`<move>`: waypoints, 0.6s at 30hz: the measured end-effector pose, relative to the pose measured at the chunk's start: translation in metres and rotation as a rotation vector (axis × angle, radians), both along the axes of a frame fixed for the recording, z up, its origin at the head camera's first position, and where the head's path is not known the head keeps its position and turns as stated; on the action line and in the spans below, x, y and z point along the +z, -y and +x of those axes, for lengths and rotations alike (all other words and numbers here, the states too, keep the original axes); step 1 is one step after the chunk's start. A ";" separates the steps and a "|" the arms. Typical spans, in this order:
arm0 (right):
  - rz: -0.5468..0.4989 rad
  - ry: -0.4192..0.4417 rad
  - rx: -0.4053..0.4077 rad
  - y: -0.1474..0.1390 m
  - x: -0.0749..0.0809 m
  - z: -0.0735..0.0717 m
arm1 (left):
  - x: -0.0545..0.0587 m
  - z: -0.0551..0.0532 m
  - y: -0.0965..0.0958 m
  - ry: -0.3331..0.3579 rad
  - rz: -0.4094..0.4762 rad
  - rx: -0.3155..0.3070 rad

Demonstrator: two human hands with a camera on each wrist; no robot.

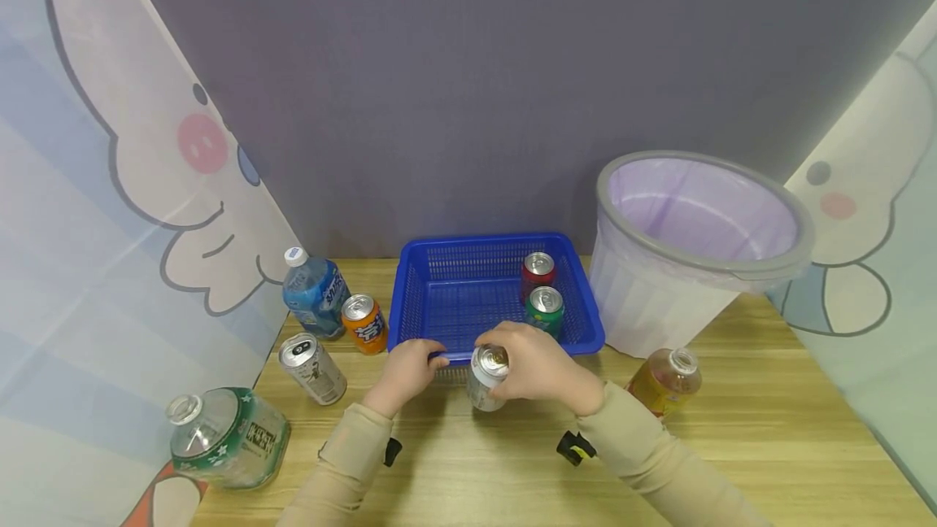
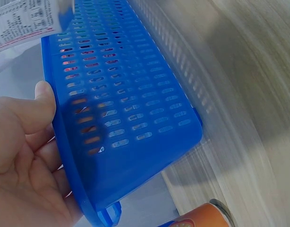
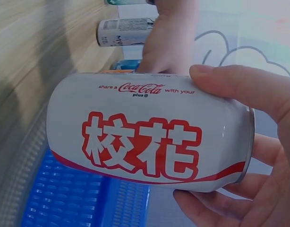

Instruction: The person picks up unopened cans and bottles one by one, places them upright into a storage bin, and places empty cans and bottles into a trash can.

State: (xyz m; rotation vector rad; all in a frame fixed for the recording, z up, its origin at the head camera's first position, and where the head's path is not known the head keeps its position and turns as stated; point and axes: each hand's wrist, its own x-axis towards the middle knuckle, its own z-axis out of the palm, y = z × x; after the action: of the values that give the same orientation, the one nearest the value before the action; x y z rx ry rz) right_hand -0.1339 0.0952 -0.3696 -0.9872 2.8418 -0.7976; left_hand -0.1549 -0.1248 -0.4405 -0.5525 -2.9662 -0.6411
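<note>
A white Coca-Cola can (image 3: 145,132) with red lettering is gripped near its top by my right hand (image 1: 538,364), thumb on one side and fingers on the other. In the head view it stands upright just in front of the blue basket (image 1: 468,246). My left hand (image 1: 407,372) holds the basket's near rim, with the thumb over the edge and the fingers beneath it in the left wrist view. Inside the basket at the right are a red can (image 1: 538,275) and a green can (image 1: 545,311).
Left of the basket stand a blue-labelled bottle (image 1: 315,295), an orange can (image 1: 364,324), a tilted pale can (image 1: 313,370) and a large green-labelled bottle (image 1: 230,439). A lined bin (image 1: 644,307) rises at the right, with an amber-filled bottle (image 1: 664,383) before it.
</note>
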 end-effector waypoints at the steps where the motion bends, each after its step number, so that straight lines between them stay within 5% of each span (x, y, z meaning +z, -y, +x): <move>1: -0.004 -0.001 -0.001 0.000 0.001 0.000 | 0.000 0.000 0.000 -0.001 0.000 0.000; 18: -0.016 0.017 -0.023 -0.001 0.013 -0.007 | 0.001 0.000 -0.001 0.002 0.004 -0.005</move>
State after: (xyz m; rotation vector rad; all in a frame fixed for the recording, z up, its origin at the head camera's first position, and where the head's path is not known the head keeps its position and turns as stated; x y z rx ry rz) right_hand -0.1410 0.0957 -0.3563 -0.9460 2.8417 -0.8280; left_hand -0.1550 -0.1242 -0.4391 -0.5596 -2.9651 -0.6488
